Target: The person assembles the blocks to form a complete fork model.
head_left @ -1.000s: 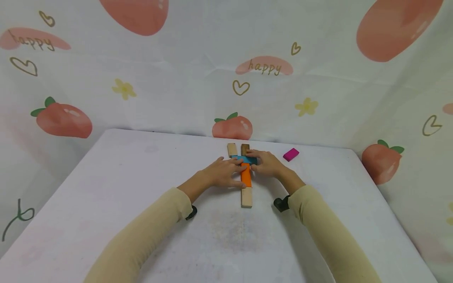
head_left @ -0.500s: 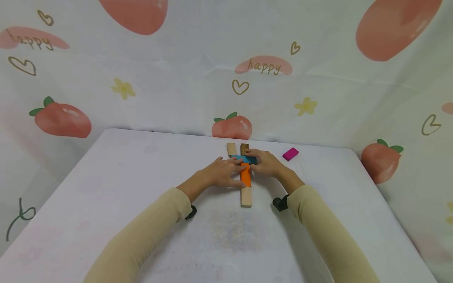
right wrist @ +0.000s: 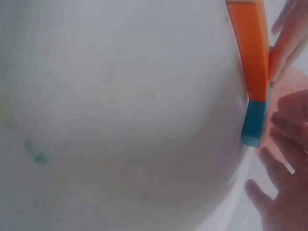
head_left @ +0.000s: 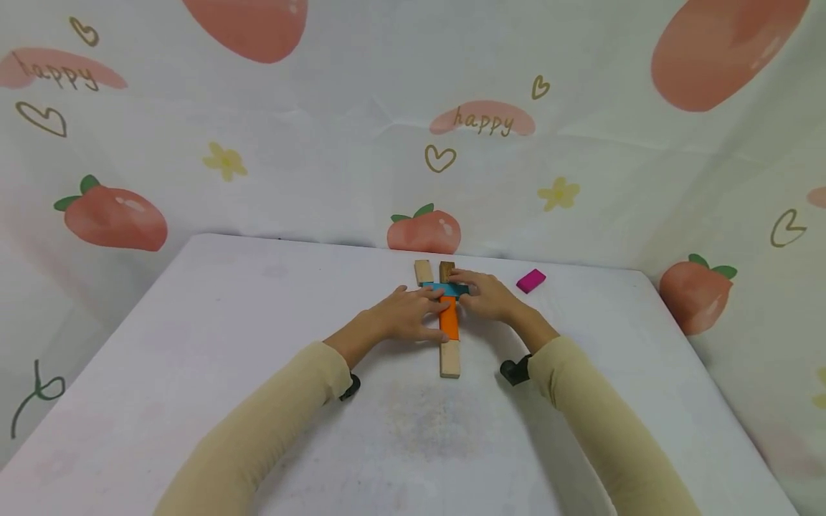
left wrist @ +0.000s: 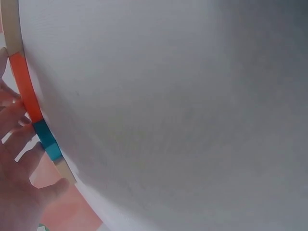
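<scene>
In the head view, wooden blocks lie in a cross-like layout. A blue block (head_left: 457, 289) lies crosswise at the far end of an orange block (head_left: 449, 320). Beyond it are a pale block (head_left: 422, 271) on the left and a dark brown block (head_left: 447, 270). Another pale block (head_left: 449, 360) continues the orange one on the near side. My left hand (head_left: 408, 316) has its fingers spread, with fingertips over the orange and blue blocks. At the blue block's right end is my right hand (head_left: 493, 298), its fingers loosely extended; contact there is unclear.
A magenta block (head_left: 531, 281) lies apart, right of my right hand on the white table (head_left: 277, 401). Behind the table's far edge hangs a white cloth (head_left: 335, 129) printed with peaches and hearts.
My right hand shifts very slightly to the right at the blue block's end. My left hand and the blocks stay essentially in place.
</scene>
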A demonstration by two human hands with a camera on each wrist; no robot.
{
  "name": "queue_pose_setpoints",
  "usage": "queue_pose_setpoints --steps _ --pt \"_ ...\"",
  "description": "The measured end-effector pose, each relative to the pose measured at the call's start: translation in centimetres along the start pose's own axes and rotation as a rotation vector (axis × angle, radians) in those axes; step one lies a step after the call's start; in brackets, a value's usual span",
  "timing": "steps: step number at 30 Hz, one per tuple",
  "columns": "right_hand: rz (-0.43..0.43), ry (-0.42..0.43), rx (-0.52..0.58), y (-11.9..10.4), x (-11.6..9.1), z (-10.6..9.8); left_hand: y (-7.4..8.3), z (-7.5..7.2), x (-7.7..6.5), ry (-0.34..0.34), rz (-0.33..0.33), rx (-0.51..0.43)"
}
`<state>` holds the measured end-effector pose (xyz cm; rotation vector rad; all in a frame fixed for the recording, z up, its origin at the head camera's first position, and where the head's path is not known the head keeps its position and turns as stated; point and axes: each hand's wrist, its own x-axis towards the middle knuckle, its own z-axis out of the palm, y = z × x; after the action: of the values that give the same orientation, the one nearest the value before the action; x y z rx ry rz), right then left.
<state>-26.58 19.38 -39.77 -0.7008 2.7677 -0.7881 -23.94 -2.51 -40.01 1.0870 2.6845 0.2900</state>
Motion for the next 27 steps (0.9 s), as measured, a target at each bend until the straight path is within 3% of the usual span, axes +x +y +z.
queue_pose_setpoints --steps 3,10,19,27 --pt "0.027 0.044 -0.008 0.6 -0.5 -0.7 0.1 -0.1 0.1 -0.004 0.003 0.007" --pt "0.146 0.19 -0.189 3.0 -2.4 -3.1 0.1 -0.1 -0.1 -0.001 -0.013 0.013" --pt "0.286 0.212 -0.222 6.6 -5.2 -4.7 0.3 -0.2 -0.3 -0.001 -0.017 0.016" --pt "0.277 0.272 -0.227 7.8 -5.5 -4.3 0.2 -0.2 -0.4 -0.008 -0.017 0.026"
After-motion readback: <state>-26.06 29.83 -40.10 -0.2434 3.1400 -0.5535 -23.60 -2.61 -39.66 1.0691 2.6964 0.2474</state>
